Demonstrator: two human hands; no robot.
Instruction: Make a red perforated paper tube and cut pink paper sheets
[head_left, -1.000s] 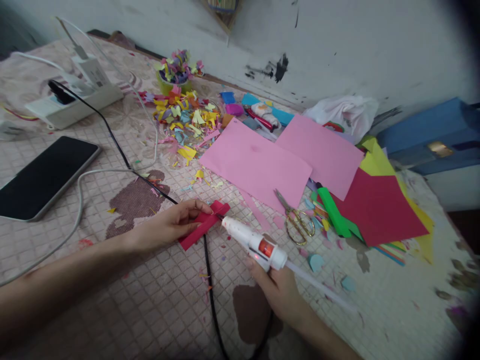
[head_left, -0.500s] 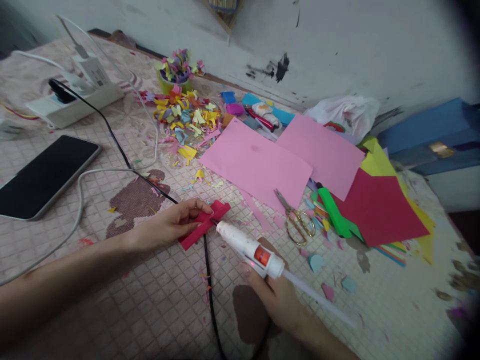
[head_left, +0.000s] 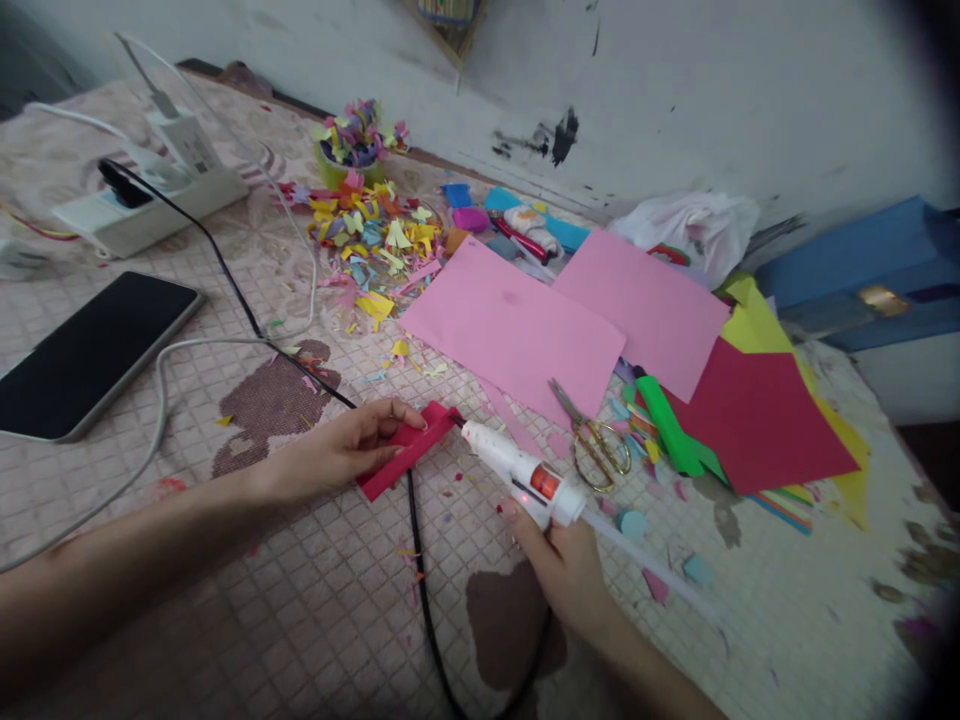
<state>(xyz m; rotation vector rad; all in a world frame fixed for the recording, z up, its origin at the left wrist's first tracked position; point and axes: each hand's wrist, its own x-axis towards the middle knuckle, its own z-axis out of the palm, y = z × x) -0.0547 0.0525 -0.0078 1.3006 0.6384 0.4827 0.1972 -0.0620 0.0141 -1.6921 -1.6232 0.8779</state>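
My left hand (head_left: 375,435) pinches a folded red paper strip (head_left: 412,450) between thumb and fingers, low over the table. In my right hand (head_left: 559,550) is a white hot glue gun (head_left: 510,465), with the fingers wrapped round its handle. A small light glows on its side, and a clear glue stick (head_left: 645,560) juts from the back. The dark nozzle tip is at the strip's right end; whether it touches the paper is hard to tell. A black cord (head_left: 418,560) passes under the strip.
Gold-handled scissors (head_left: 596,440) lie right of the strip, beside pink paper sheets (head_left: 517,320). Red paper (head_left: 757,420) and a green glue tube (head_left: 664,415) are farther right. Cut paper scraps (head_left: 375,240) lie behind. At left are a phone (head_left: 97,350) and a power strip (head_left: 150,215).
The glue gun in my right hand has moved right and slightly up, its nozzle sliding from the middle of the red strip to its right end. My left hand stays put.
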